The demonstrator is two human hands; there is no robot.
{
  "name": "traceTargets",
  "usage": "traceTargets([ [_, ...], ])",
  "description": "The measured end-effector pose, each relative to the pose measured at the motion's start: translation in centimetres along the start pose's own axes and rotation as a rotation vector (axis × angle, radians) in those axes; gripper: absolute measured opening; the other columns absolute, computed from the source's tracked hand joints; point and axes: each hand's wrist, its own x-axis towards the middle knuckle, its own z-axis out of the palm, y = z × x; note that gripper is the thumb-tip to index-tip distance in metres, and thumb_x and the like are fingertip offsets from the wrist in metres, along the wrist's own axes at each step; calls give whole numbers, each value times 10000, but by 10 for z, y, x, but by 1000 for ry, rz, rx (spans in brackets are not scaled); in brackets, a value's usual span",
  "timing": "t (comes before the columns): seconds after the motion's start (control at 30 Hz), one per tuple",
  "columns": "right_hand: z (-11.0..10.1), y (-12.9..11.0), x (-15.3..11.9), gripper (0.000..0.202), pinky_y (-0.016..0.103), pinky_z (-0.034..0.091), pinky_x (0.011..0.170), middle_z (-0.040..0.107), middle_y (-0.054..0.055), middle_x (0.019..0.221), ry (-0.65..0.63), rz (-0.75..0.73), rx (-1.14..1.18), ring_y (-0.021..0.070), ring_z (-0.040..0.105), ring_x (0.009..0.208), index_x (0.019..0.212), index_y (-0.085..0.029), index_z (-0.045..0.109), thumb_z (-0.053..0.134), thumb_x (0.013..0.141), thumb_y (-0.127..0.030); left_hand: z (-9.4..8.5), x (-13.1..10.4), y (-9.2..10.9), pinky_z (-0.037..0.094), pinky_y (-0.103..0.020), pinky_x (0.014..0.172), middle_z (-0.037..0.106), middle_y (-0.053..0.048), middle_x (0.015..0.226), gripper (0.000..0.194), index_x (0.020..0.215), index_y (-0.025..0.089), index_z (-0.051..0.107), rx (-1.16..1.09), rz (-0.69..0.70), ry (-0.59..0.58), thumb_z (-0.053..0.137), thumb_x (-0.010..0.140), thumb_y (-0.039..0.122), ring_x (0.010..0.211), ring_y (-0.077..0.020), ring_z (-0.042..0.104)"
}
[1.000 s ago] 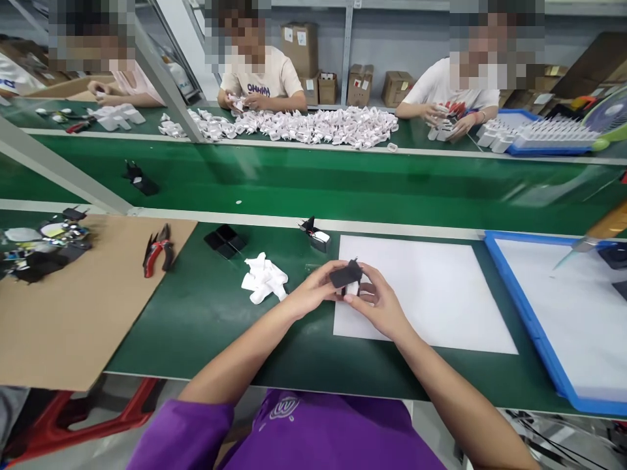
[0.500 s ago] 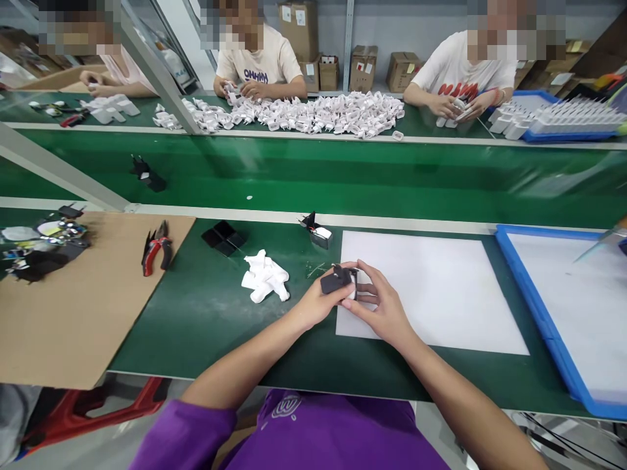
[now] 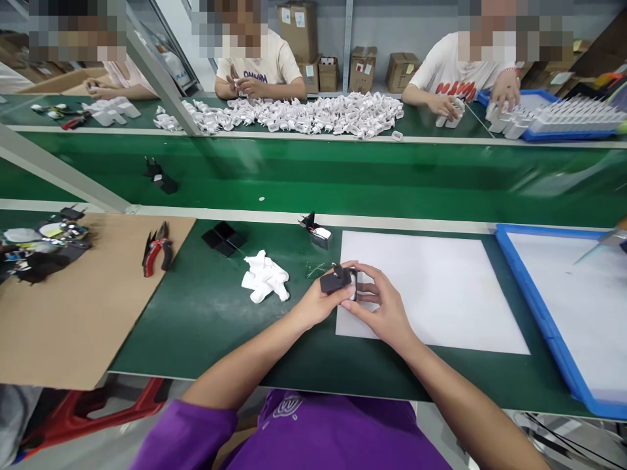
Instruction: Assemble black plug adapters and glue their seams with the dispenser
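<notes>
The black plug housing (image 3: pixel 335 281) is held between the left hand (image 3: pixel 318 303) and the right hand (image 3: pixel 386 307), over the near-left edge of the white sheet (image 3: pixel 431 287). Both hands close on it, fingertips nearly meeting, the left on its dark cover and the right on its other side. Just beyond the hands stands an open black housing (image 3: pixel 320 237) with a white part inside. Left of them lie the white pieces (image 3: pixel 265 277), then the black cases (image 3: pixel 223 239), with the red-handled pliers (image 3: pixel 157 251) farther left on the cardboard (image 3: pixel 83 313). Well right is the blue-rimmed tray (image 3: pixel 541 313).

Factory workshop, green conveyor belt (image 3: pixel 304 176), red-handled pliers (image 3: pixel 157 249), stacked cartons (image 3: pixel 298 31)
</notes>
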Motion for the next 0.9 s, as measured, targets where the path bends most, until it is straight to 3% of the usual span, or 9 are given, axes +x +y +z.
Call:
traceTargets([
  [0.1, -1, 1, 0, 565, 304, 618, 770, 434, 77, 1359, -33, -33, -14, 191, 623, 970, 1361, -289, 452, 701, 862, -383, -1, 0, 0, 372, -450, 1087, 574, -98, 1340, 531, 1281, 207, 591, -81, -64, 42, 707, 802, 404, 1257, -320, 503],
  [0.23, -4, 1, 0, 571, 337, 617, 791, 419, 78, 1387, -70, -77, -78, 210, 607, 1012, 1405, -299, 416, 658, 893, -378, -3, -1, 2, 525, -473, 898, 566, -108, 1336, 610, 1377, 267, 491, -304, -202, -13, 666, 827, 464, 1145, -332, 595],
  [0.37, -4, -2, 0, 468, 319, 625, 688, 504, 90, 1275, 42, -73, -104, 190, 624, 872, 1309, -261, 527, 662, 885, -406, -2, -4, 3, 507, -463, 933, 466, -137, 1438, 774, 1412, 251, 445, -350, -148, -116, 689, 757, 584, 1232, -360, 526],
  [0.5, -3, -5, -1, 456, 320, 625, 718, 513, 82, 1259, 40, -53, -31, 186, 623, 886, 1292, -259, 540, 672, 877, -394, 1, -5, 2, 436, -391, 1025, 469, -119, 1441, 728, 1324, 207, 534, -252, -62, 78, 782, 701, 491, 1303, -340, 452],
  [0.57, -3, -7, -2, 445, 333, 617, 766, 529, 76, 1251, 3, -39, 67, 180, 637, 881, 1305, -264, 523, 657, 894, -368, 1, -5, 2, 473, -384, 965, 572, -123, 1330, 653, 1267, 188, 572, -331, -87, 155, 731, 738, 536, 1202, -321, 548],
  [0.7, -5, -9, -4, 306, 355, 601, 763, 576, 81, 1209, 11, -45, 169, 184, 660, 839, 1253, -252, 558, 563, 962, -348, -1, -3, 10, 543, -395, 809, 718, -108, 1010, 598, 1100, 153, 652, -658, -167, 83, 625, 766, 648, 912, -282, 687],
  [0.77, -6, -9, -5, 235, 347, 597, 697, 581, 84, 1188, 62, -89, 185, 168, 658, 761, 1171, -241, 604, 497, 995, -354, -2, -2, 15, 555, -379, 778, 728, -109, 961, 571, 1019, 136, 675, -774, -194, 35, 593, 784, 650, 865, -268, 696],
  [0.9, -8, -9, -4, 295, 333, 576, 602, 591, 83, 1078, 140, -109, 158, 153, 630, 663, 1025, -213, 666, 429, 1016, -388, -3, -1, 19, 560, -329, 722, 727, -139, 982, 599, 980, 109, 673, -899, -275, -9, 486, 837, 660, 800, -236, 706],
])
